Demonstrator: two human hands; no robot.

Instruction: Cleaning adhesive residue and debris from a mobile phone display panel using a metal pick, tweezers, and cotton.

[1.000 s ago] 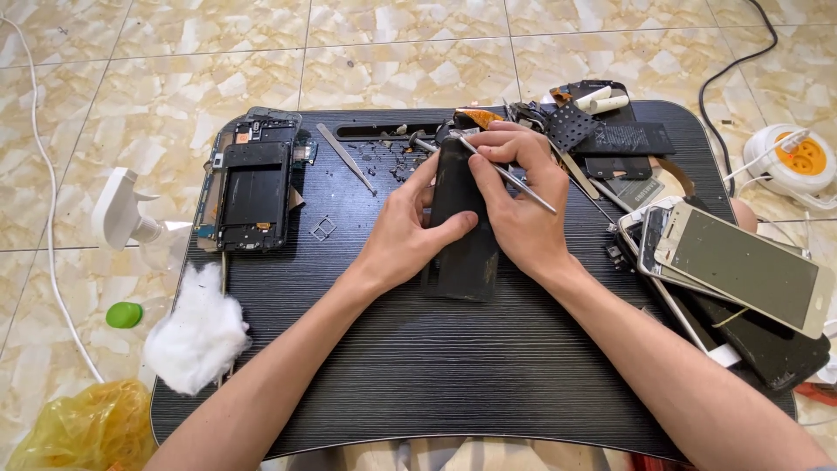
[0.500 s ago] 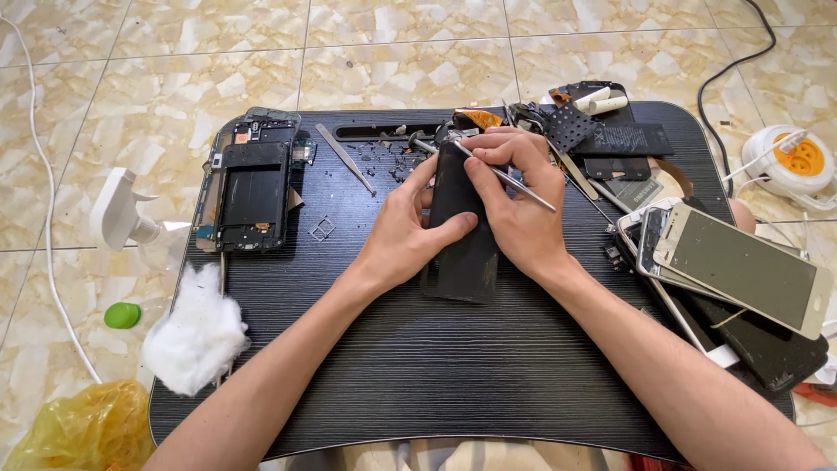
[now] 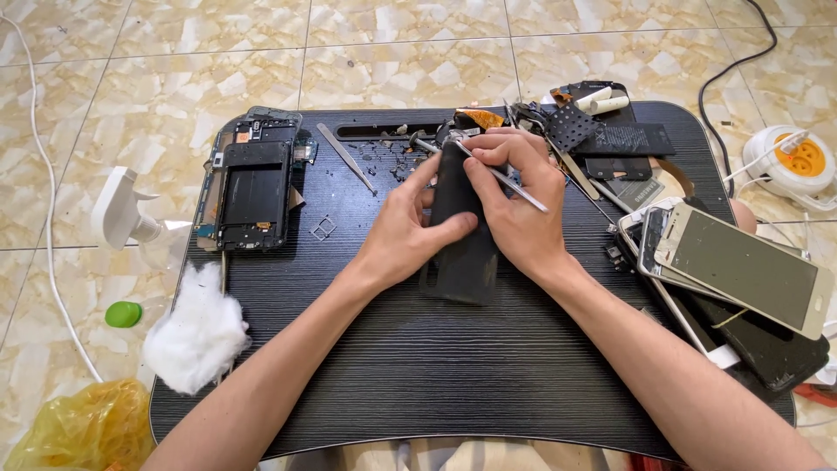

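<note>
At the far left of the dark ridged surface (image 3: 366,401) lies a wad of white cotton (image 3: 196,331), and above it an opened phone frame (image 3: 253,183) with its inner parts bare, its long axis running away from the person. Just to the right of that frame rest a small square metal part (image 3: 323,228) and a pair of tweezers (image 3: 346,157), both well apart from the hands.

Near the middle, the left hand (image 3: 401,235) steadies a black phone body (image 3: 462,235) from its left side: the thumb lies across its face and the other fingers curl along its left edge, closed on it. The phone body's long axis runs from near the person toward the far edge, its near end resting on the surface.

The right hand (image 3: 514,205) meets the same phone body from the right. Its fingers are pinched shut around a thin metal tool (image 3: 497,174), which slants up and to the left, so that its tip sits at the top end of the phone body, beside the left fingertips. Both hands are at the phone body, the right one nearer its top end.

Farther right lies a stack of phones (image 3: 741,270), clear of both hands
</note>
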